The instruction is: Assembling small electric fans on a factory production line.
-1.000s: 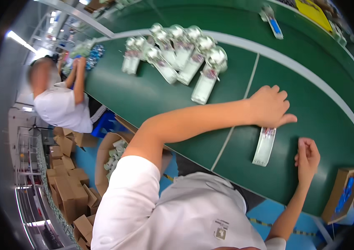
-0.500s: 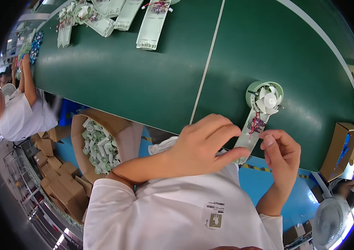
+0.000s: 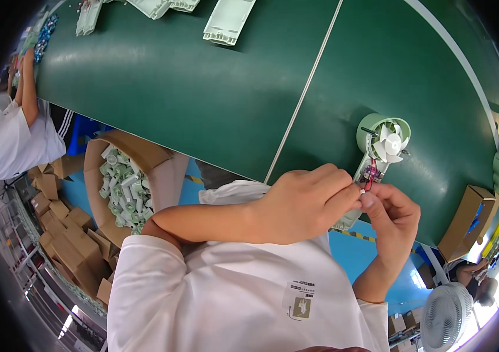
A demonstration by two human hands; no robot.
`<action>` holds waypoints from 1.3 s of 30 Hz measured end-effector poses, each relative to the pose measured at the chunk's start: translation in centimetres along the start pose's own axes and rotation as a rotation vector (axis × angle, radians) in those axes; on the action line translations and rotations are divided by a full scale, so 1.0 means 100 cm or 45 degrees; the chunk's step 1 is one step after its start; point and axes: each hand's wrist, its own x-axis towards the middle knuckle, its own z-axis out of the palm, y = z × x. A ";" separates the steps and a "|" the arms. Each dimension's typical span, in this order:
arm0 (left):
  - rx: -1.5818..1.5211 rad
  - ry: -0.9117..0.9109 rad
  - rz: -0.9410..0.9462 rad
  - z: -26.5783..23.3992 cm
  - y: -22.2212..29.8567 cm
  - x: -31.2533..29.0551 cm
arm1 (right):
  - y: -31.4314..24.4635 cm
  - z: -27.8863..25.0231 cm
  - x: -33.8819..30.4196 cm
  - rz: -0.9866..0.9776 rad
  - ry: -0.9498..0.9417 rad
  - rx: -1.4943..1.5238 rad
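A light-green handheld fan housing (image 3: 352, 219) lies at the table's near edge, its round fan head (image 3: 368, 139) with white blades (image 3: 391, 144) pointing away from me. Inside the open handle I see a small purple circuit board (image 3: 371, 174) with red wires (image 3: 369, 184). My left hand (image 3: 311, 202) reaches across from the left, fingers closed in a pinch at a tiny white connector (image 3: 362, 192) at the wires' end. From the right, my right hand (image 3: 395, 214) pinches at the same spot, thumb and forefinger on the connector. The fingers partly hide the handle's middle.
More green housing parts (image 3: 229, 22) lie at the table's (image 3: 202, 100) far side. Below its left edge stands a carton (image 3: 164, 167) full of green-white parts. An open cardboard box (image 3: 466, 226) is at the right, near a white fan (image 3: 446, 317). A co-worker (image 3: 23, 138) is at far left.
My left hand has moved right, its fingers closing on the wire connector beside my right fingertips. The view has shifted, so the far parts sit higher in the picture.
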 end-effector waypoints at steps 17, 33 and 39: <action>0.157 -0.015 0.077 0.004 -0.006 -0.001 | 0.004 -0.010 0.004 -0.039 0.018 0.033; 0.236 0.016 -0.136 0.023 -0.012 0.017 | 0.045 -0.011 0.034 -0.675 0.360 -0.253; 0.106 -0.001 -0.208 0.022 -0.014 0.018 | 0.055 -0.014 0.038 -0.934 0.397 -0.546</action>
